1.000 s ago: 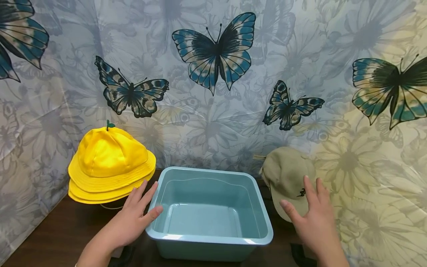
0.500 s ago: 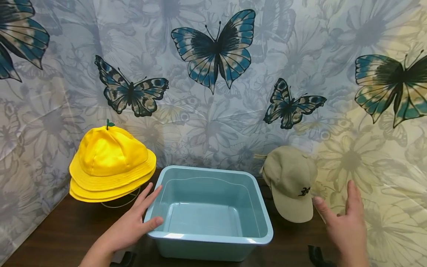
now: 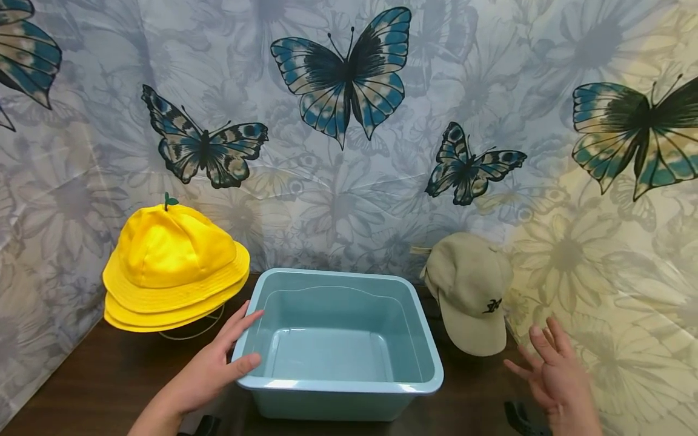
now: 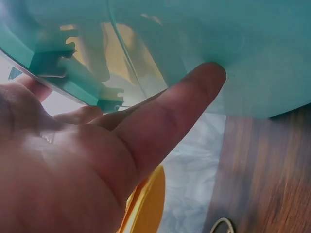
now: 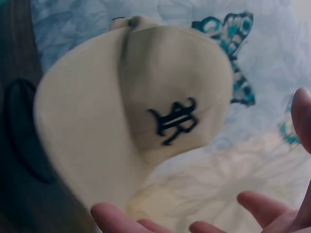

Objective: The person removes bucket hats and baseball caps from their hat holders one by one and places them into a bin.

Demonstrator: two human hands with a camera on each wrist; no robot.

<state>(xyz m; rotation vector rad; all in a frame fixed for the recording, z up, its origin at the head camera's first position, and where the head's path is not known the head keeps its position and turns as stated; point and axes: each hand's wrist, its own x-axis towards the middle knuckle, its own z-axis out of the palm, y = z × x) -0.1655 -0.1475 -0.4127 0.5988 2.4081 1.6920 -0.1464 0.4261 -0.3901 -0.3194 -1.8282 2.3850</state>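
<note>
A pale blue plastic basin (image 3: 338, 387) stands at the middle front in the head view. My left hand (image 3: 215, 360) lies along its left rim with thumb and forefinger over the edge. In the left wrist view, a straight finger (image 4: 170, 116) touches the basin's outer wall (image 4: 272, 58) below the rim. My right hand (image 3: 564, 375) is raised at the right, its palm turned up and fingers loosely spread, holding nothing. Nearest to it is a beige baseball cap (image 3: 471, 290) with a dark embroidered letter (image 5: 175, 121), brim facing forward.
Several stacked yellow bucket hats (image 3: 174, 260) sit on a wire stand (image 3: 196, 333) left of the basin. All stand on a dark wooden table (image 3: 71, 387). A butterfly-printed cloth (image 3: 338, 200) hangs close behind. Black curved pieces (image 3: 518, 418) lie at the table's front.
My right hand has moved rightward from in front of the cap, then lowered and turned palm up. My left hand stays at the basin's rim. The view has shifted slightly.
</note>
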